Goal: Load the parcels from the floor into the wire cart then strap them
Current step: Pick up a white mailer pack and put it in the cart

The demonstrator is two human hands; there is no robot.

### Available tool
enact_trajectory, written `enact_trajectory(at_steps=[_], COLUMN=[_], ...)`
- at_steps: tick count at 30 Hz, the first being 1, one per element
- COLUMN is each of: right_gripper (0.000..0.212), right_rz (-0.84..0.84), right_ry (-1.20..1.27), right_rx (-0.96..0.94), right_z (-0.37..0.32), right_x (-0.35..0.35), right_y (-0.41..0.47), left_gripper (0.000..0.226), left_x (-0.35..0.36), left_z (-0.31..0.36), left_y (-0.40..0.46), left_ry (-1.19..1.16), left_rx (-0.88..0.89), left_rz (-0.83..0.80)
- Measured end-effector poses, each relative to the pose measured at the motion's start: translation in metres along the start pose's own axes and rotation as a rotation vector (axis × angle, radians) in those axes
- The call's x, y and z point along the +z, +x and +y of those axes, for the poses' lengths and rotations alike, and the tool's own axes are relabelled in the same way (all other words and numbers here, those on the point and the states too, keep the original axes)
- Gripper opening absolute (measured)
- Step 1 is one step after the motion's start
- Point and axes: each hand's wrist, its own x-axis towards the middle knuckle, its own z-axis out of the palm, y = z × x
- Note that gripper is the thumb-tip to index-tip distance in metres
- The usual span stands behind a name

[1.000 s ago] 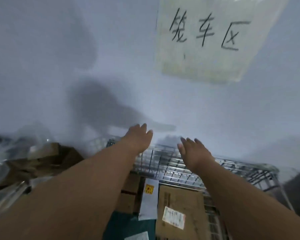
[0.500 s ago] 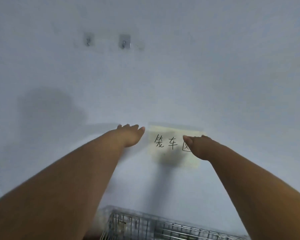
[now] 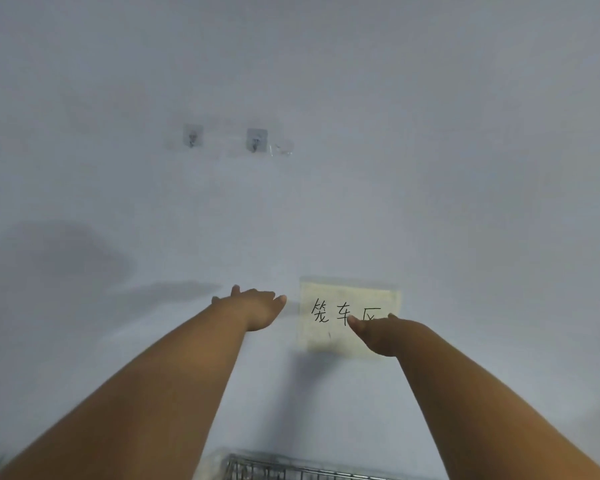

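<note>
Both my arms stretch forward toward a white wall. My left hand (image 3: 257,308) is held out with its fingers straight and holds nothing. My right hand (image 3: 378,332) is stretched out too, its fingers relaxed and empty, in front of a paper sign. Only the top rim of the wire cart (image 3: 291,471) shows at the bottom edge. No parcels or strap are in view.
A yellowish paper sign (image 3: 329,306) with handwritten characters is stuck on the white wall (image 3: 430,168). Two small adhesive hooks (image 3: 257,140) sit higher up on the wall. Shadows of my arms fall on the wall at the left.
The view has tilted up from the cart and its parcels to the wall. The parcels have dropped out of sight. Both hands stay stretched out and empty.
</note>
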Motion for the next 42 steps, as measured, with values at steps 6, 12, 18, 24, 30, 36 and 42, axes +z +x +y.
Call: enact_trajectory(at_steps=[6, 12, 18, 24, 30, 36, 42], right_gripper=[0.134, 0.164, 0.075, 0.074, 0.062, 0.061, 0.060], right_rz=[0.015, 0.059, 0.063, 0.007, -0.046, -0.073, -0.084], right_ry=[-0.084, -0.187, -0.132, -0.194, -0.258, -0.319, -0.308], right_rx=[-0.061, -0.244, -0.486, -0.852, -1.214, -1.342, -1.367], right_z=[-0.014, -0.090, -0.229, -0.372, -0.477, -0.508, -0.511], right_x=[-0.004, -0.003, 0.001, 0.021, 0.050, 0.075, 0.082], right_y=[0.017, 0.058, -0.004, -0.058, -0.161, -0.235, -0.268], left_gripper=[0.060, 0.062, 0.062, 0.082, 0.093, 0.077, 0.112], left_x=[-0.020, -0.026, -0.025, -0.016, 0.008, 0.021, 0.039], left_z=[-0.016, -0.084, -0.199, -0.313, -0.370, -0.355, -0.409], left_y=[-0.029, -0.062, -0.135, -0.270, -0.438, -0.524, -0.574], left_ry=[-0.059, -0.033, -0.085, -0.133, -0.159, -0.168, -0.108], left_rx=[-0.051, -0.189, -0.505, -0.886, -1.294, -1.424, -1.491], left_rz=[0.033, 0.072, 0.101, 0.195, 0.256, 0.309, 0.300])
